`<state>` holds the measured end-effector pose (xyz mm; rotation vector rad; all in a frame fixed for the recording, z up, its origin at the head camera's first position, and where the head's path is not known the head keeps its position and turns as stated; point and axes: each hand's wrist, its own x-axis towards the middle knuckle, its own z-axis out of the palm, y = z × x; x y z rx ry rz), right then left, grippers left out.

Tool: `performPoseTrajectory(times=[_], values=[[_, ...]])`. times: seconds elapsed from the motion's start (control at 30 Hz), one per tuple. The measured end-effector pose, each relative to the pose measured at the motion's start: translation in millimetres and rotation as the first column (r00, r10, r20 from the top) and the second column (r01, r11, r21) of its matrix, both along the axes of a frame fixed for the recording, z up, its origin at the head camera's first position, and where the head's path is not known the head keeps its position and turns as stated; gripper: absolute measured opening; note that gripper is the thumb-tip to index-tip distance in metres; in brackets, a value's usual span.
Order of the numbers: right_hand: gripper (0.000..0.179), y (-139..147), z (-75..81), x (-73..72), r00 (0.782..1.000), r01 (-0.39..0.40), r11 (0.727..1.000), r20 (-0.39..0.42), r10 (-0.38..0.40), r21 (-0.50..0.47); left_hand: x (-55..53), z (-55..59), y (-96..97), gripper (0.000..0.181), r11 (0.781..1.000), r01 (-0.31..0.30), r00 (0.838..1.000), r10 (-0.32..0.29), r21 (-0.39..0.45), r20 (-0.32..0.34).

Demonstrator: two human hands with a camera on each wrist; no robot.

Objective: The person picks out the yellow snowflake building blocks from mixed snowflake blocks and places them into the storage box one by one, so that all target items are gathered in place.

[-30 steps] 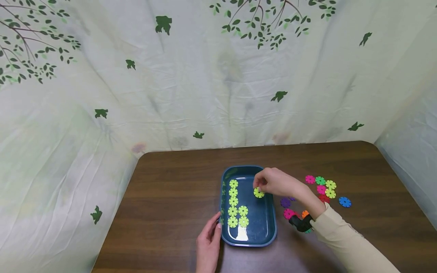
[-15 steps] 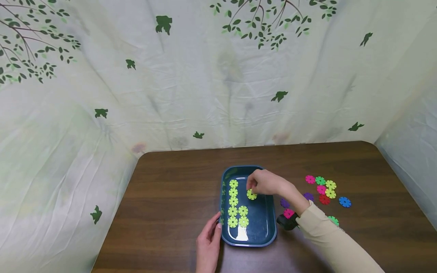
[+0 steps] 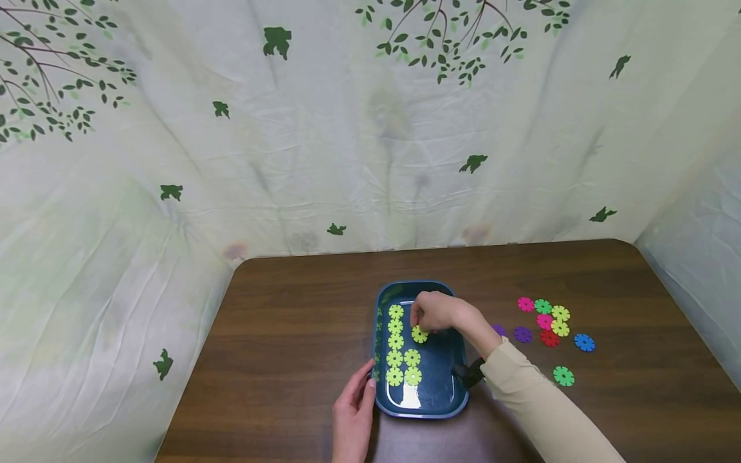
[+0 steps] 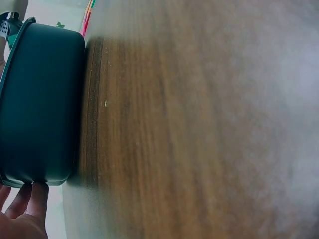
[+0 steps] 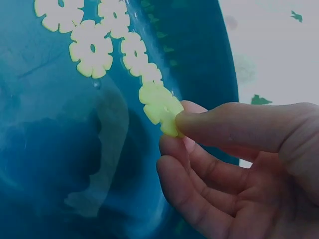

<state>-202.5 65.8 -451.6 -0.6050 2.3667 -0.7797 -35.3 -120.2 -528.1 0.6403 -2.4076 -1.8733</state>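
My right hand (image 3: 437, 312) pinches a yellow flower-shaped disc (image 3: 419, 334) between thumb and fingers, over the dark blue tray (image 3: 442, 392). In the right wrist view the disc (image 5: 162, 109) stands tilted, its lower edge at the fingertips. Several matching yellow discs (image 3: 395, 341) lie in the tray, in a column along the left side with a shorter column of two beside it. With fairly straight fingers, my left hand (image 3: 353, 415) touches the tray's left side. In the left wrist view those fingertips (image 4: 37, 196) meet the tray's outer wall (image 4: 42, 104).
Right of the tray, loose flower discs lie on the brown wooden table (image 3: 289, 360): pink (image 3: 525, 304), green (image 3: 563, 376), yellow (image 3: 560, 328), red (image 3: 550, 338), purple (image 3: 523, 334) and blue (image 3: 585, 342). A leaf-patterned curtain (image 3: 347, 141) hangs behind the table.
My right hand has moved left across the tray with the yellow disc, closer to the columns of discs. The left hand and the tray have stayed in place.
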Motion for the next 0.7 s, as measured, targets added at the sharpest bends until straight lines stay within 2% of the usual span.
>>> performPoseTrajectory(times=[0.3, 0.7], values=[[0.017, -8, -11.2, -8.5, 1.0, -0.01, 1.0, 0.012, 0.009, 0.026, 2.8, 1.3, 0.0, 0.032, 1.0, 0.006, 0.999, -0.006, 0.0, -0.034], [0.014, -16, -23.9, -12.3, 0.997, 0.037, 0.999, 0.071, -0.037, 0.002, 3.2, -1.3, -1.5, 0.032, 1.0, 0.016, 0.997, -0.016, 0.0, -0.073]])
